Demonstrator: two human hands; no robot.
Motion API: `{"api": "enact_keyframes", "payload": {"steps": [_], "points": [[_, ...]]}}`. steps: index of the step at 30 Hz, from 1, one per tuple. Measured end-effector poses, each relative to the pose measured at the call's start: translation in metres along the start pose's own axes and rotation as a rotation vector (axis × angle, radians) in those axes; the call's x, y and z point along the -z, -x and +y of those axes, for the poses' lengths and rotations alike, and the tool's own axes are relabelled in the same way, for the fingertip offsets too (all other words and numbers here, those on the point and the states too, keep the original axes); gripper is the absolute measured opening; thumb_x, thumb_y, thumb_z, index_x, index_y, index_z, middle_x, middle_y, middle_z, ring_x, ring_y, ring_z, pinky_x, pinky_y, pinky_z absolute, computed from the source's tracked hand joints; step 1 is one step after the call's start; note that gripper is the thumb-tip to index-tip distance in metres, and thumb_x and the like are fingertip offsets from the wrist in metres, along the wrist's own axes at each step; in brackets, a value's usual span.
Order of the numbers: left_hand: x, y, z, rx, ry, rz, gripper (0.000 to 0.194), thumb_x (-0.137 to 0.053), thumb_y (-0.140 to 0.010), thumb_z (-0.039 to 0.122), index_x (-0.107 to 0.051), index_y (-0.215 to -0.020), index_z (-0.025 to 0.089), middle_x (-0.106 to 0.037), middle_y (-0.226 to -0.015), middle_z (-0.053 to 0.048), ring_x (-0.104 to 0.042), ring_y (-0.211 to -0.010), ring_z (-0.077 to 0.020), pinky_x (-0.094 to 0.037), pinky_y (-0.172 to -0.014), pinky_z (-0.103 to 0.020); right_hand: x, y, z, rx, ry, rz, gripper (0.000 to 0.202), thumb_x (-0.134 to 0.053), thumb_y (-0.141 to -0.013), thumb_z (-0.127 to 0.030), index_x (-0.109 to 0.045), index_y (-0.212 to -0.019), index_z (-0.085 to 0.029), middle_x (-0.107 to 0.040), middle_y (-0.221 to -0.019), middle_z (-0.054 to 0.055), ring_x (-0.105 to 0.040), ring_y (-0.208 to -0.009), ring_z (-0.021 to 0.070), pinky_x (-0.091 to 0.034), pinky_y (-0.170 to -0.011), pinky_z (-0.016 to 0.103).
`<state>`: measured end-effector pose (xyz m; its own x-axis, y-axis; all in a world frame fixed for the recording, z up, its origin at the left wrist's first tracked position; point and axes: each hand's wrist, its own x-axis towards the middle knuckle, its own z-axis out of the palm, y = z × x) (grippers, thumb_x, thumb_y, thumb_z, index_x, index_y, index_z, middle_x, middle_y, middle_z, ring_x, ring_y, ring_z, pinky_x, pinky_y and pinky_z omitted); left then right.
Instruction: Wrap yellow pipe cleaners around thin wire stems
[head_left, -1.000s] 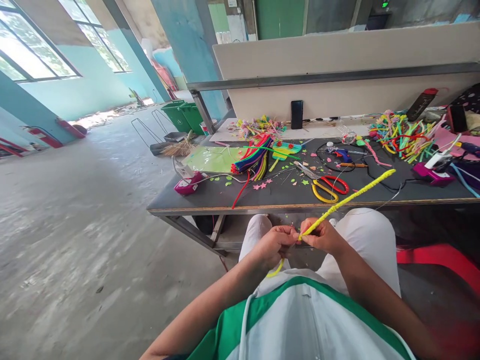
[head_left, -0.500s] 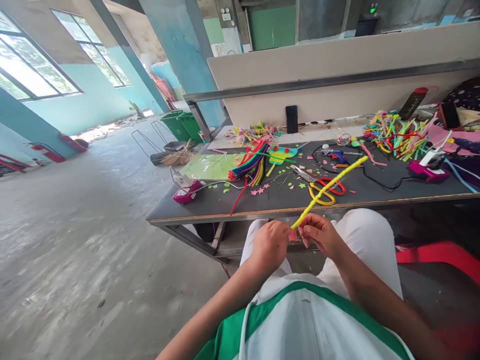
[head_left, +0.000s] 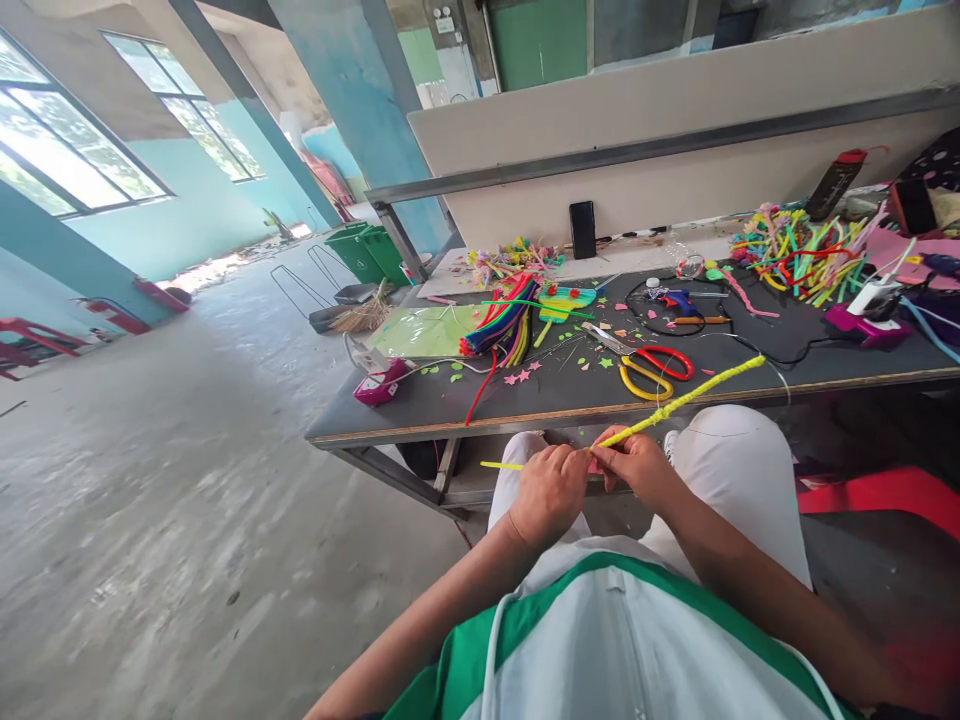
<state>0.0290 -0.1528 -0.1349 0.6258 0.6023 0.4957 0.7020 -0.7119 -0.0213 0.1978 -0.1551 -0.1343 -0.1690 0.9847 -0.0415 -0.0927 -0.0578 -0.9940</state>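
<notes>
Above my lap, both hands hold a yellow pipe cleaner stick, which slants up to the right and looks wrapped, with a small lump partway along. My left hand is closed round its lower end, and a thin yellow end sticks out to the left of the fist. Close beside it, my right hand pinches the stick between thumb and fingers. A thin pale strand loops near the lump. Scissors with one red and one yellow handle lie on the table just beyond the stick.
On the dark table lie a bundle of coloured pipe cleaners, paper stars and a blue glue gun. A phone leans at the back. Purple power sockets sit at the left, and a colourful pile at the right.
The yellow stick has tilted flatter and shifted right. A thin yellow end now shows left of my left hand, and my right hand has closed onto the stick.
</notes>
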Motion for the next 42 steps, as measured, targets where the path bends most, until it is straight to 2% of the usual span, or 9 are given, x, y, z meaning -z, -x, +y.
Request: {"api": "enact_keyframes", "payload": {"steps": [7,10,13,17,22,26,31,36,42], "points": [[0.012,-0.007,-0.004,0.02,0.132,-0.212,0.021,-0.041,-0.09,0.02,-0.06,-0.083,0.016,-0.063,-0.077,-0.006,-0.057,-0.073,-0.0176,-0.042,-0.067,-0.029,0.011,-0.006,0.015,0.065,0.375,-0.018,0.013,-0.059,-0.078,-0.031,-0.058,-0.075,-0.018,-0.054,-0.057,-0.002,-0.045,-0.045,0.0099,-0.031,-0.043,0.023],[0.014,-0.011,-0.009,0.129,0.403,-0.236,0.021,-0.043,-0.088,0.019,-0.063,-0.083,0.015,-0.065,-0.08,-0.006,-0.058,-0.076,-0.0165,-0.042,-0.069,-0.028,0.013,-0.004,0.01,0.155,0.478,-0.109,0.011,-0.06,-0.077,-0.027,-0.058,-0.072,-0.017,-0.051,-0.058,-0.002,-0.044,-0.053,0.0106,-0.031,-0.048,0.023],[0.012,-0.01,-0.012,0.336,0.763,-0.313,0.016,-0.05,-0.081,0.02,-0.061,-0.07,0.015,-0.059,-0.066,-0.001,-0.052,-0.064,-0.0118,-0.038,-0.059,-0.023,0.014,-0.001,0.006,0.202,0.54,-0.228,0.009,-0.06,-0.077,-0.025,-0.058,-0.073,-0.017,-0.051,-0.06,-0.002,-0.043,-0.056,0.011,-0.032,-0.052,0.023],[0.005,-0.003,-0.015,0.603,1.177,-0.432,0.018,-0.058,-0.074,0.028,-0.057,-0.062,0.014,-0.047,-0.057,0.004,-0.039,-0.054,-0.0073,-0.029,-0.051,-0.02,0.016,0.001,0.009,0.205,0.495,-0.326,0.014,-0.06,-0.08,-0.029,-0.06,-0.076,-0.016,-0.052,-0.063,-0.001,-0.045,-0.06,0.0119,-0.034,-0.055,0.024],[0.005,0.006,-0.014,0.683,1.509,-0.52,0.028,-0.064,-0.072,0.042,-0.057,-0.064,0.016,-0.037,-0.051,0.006,-0.027,-0.047,-0.0058,-0.021,-0.046,-0.022,0.018,0.002,0.013,0.166,0.28,-0.399,0.022,-0.063,-0.08,-0.038,-0.061,-0.077,-0.016,-0.054,-0.068,0.0,-0.046,-0.063,0.0123,-0.036,-0.058,0.024],[0.011,0.007,-0.014,0.68,1.511,-0.494,0.032,-0.063,-0.075,0.046,-0.055,-0.065,0.016,-0.035,-0.052,0.006,-0.026,-0.048,-0.0057,-0.019,-0.046,-0.022,0.017,-0.001,0.014,0.103,0.209,-0.371,0.026,-0.065,-0.077,-0.043,-0.06,-0.077,-0.017,-0.052,-0.066,-0.001,-0.044,-0.059,0.0111,-0.035,-0.054,0.023],[0.017,0.004,-0.016,0.671,1.436,-0.498,0.034,-0.062,-0.076,0.048,-0.056,-0.069,0.015,-0.037,-0.055,0.005,-0.029,-0.05,-0.0058,-0.02,-0.046,-0.021,0.017,-0.003,0.015,0.097,0.269,-0.338,0.027,-0.064,-0.078,-0.044,-0.062,-0.077,-0.017,-0.052,-0.062,-0.001,-0.043,-0.053,0.0101,-0.034,-0.049,0.022],[0.012,0.006,-0.017,0.711,1.422,-0.546,0.037,-0.066,-0.072,0.05,-0.057,-0.066,0.015,-0.035,-0.05,0.006,-0.027,-0.046,-0.0058,-0.018,-0.044,-0.022,0.016,-0.004,0.017,0.143,0.285,-0.373,0.024,-0.064,-0.079,-0.04,-0.063,-0.079,-0.016,-0.058,-0.069,0.001,-0.052,-0.064,0.0132,-0.04,-0.058,0.024],[0.009,0.012,-0.007,0.8,1.705,-0.557,0.037,-0.069,-0.071,0.048,-0.058,-0.067,0.013,-0.034,-0.045,0.007,-0.024,-0.041,-0.0045,-0.013,-0.042,-0.023,0.016,-0.003,0.015,0.202,0.247,-0.448,0.022,-0.064,-0.08,-0.038,-0.06,-0.077,-0.016,-0.063,-0.073,0.003,-0.057,-0.07,0.0156,-0.043,-0.066,0.028]]}}
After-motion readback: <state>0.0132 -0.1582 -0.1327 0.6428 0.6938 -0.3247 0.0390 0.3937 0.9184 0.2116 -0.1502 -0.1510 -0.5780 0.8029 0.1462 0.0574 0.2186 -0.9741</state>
